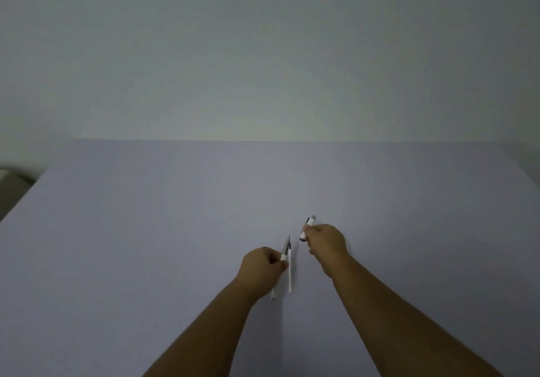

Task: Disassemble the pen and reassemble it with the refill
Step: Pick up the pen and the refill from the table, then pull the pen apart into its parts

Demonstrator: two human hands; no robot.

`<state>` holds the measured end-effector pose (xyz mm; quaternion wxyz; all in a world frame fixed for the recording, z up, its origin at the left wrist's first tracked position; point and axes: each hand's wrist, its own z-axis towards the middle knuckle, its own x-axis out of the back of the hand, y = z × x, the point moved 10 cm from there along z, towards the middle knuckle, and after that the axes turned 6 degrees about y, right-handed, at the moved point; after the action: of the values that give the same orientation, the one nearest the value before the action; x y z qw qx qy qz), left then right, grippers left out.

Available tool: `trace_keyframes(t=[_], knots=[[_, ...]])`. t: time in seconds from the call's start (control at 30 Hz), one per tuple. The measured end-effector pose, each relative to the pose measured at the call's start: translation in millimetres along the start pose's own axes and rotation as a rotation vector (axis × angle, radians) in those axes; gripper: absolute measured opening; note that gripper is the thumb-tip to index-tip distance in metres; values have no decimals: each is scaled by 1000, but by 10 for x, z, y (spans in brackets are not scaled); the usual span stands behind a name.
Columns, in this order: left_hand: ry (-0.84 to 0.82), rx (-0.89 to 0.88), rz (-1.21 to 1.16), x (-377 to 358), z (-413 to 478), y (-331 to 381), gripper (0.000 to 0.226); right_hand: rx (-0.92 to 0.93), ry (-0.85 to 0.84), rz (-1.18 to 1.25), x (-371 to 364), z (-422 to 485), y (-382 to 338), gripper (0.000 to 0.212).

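My left hand (pixel 260 268) grips a white pen body (pixel 284 255) whose dark tip end points up and away; its lower end sticks out below the hand. Right beside it a thin white refill (pixel 290 277) with a dark tip lies on the table, close to the left fingers; whether they touch it I cannot tell. My right hand (pixel 325 240) is closed around a short white pen cap (pixel 306 228) with a grey top, held a little above the table and apart from the pen body.
The pale lavender table (pixel 146 230) reaches to a plain wall at the back. Past its left edge is a dim grey object (pixel 11 178).
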<state>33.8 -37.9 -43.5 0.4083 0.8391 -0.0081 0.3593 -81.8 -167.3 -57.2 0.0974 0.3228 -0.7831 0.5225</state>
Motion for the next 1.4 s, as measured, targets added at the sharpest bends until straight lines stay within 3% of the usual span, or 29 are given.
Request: trace_keyframes(t=[0.2, 0.7, 0.83, 0.93, 1.07, 1.23, 1.4], knots=[[52, 63, -22, 103, 74, -147, 25, 159, -148, -494, -190, 15, 179, 31], [50, 30, 0, 125, 47, -94, 9, 136, -37, -444, -211, -16, 290, 28], [66, -55, 75, 154, 23, -6, 20, 99, 15, -191, -51, -124, 148, 33], [96, -155, 132, 190, -33, 134, 21, 19, -173, 134, -182, -311, 22, 35], [86, -239, 164, 209, -136, 290, 23, 65, -222, 173, -184, -417, -109, 24], [-118, -81, -236, 221, -213, 217, 20, 143, -300, 295, -113, -512, -256, 9], [-124, -231, 9, 319, -279, 340, 23, 90, -467, 298, -56, -663, -312, 12]])
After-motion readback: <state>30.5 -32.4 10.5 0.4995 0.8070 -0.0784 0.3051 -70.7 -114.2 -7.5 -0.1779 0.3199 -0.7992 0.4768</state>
